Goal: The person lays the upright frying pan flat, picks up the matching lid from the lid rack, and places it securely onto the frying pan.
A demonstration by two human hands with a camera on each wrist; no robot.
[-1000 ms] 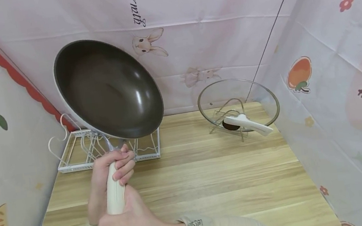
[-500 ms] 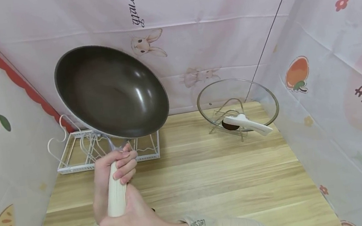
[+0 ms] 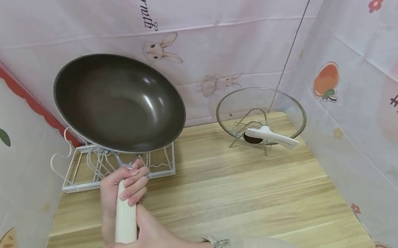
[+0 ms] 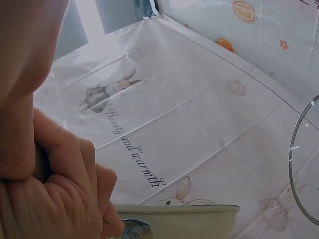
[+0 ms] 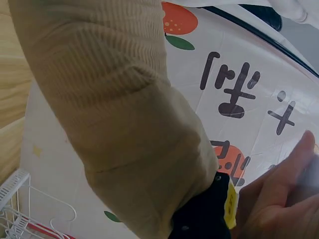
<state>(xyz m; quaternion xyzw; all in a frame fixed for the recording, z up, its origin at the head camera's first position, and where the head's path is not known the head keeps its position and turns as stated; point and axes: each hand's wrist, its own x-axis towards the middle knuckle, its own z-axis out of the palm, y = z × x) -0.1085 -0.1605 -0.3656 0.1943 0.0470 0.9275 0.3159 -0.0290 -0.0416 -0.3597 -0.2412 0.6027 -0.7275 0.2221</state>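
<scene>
A large frying pan with a dark inside is held tilted over the wire rack, its inner side facing me. Its cream handle runs down toward the front. My left hand grips the upper handle near the metal neck, fingers wrapped round it. Lower down, my right hand grips the handle near its end, thumb across the top; its other fingers are mostly hidden. In the left wrist view the pan's pale outer side shows beyond curled fingers. A beige sleeve fills much of the right wrist view.
Under the pan stands a white wire rack with curved dividers, partly covered. At the back right a glass lid with a white handle leans on a small wire stand. Printed cloth walls enclose the wooden table.
The pan's top edge has dipped slightly and its face looks flatter to me. It shifted right, then a little left. Both hands keep their grip on the handle.
</scene>
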